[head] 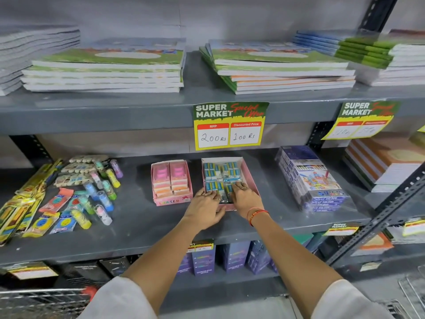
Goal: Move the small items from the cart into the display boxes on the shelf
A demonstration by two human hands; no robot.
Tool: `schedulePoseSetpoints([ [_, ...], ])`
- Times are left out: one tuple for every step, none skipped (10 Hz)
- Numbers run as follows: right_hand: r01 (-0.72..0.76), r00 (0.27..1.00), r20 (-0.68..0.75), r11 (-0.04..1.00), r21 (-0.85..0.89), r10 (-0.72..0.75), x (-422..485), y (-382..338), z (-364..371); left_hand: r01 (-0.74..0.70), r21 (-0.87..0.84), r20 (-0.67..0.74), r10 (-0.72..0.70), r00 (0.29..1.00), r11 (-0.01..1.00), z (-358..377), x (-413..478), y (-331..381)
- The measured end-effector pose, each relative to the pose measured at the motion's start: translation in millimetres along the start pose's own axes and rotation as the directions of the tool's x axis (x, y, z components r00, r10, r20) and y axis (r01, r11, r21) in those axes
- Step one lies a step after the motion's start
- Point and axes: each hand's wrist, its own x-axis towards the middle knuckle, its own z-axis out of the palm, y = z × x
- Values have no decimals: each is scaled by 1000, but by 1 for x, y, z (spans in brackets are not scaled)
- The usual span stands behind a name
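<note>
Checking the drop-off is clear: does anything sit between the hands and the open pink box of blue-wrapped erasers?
Nothing visible. The left hand and right hand already rest on the blue-wrapped erasers in the open pink cardboard box.

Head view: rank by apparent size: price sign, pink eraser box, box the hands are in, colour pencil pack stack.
1. Colour pencil pack stack
2. Price sign
3. Box under the hands and pink eraser box: too close to rank, and the left hand and right hand cover part of the former.
</note>
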Motion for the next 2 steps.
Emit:
schedulePoseSetpoints([
  [13, 998, -56, 999, -39, -15, -7, 1, 0, 20, -22, 29, -20, 999, 1000, -5, -6, 1],
  [9, 989, -150, 1000, 22, -6, -23, -7, 0, 82, -60, 3, -82, 997, 995, -11, -16, -5],
])
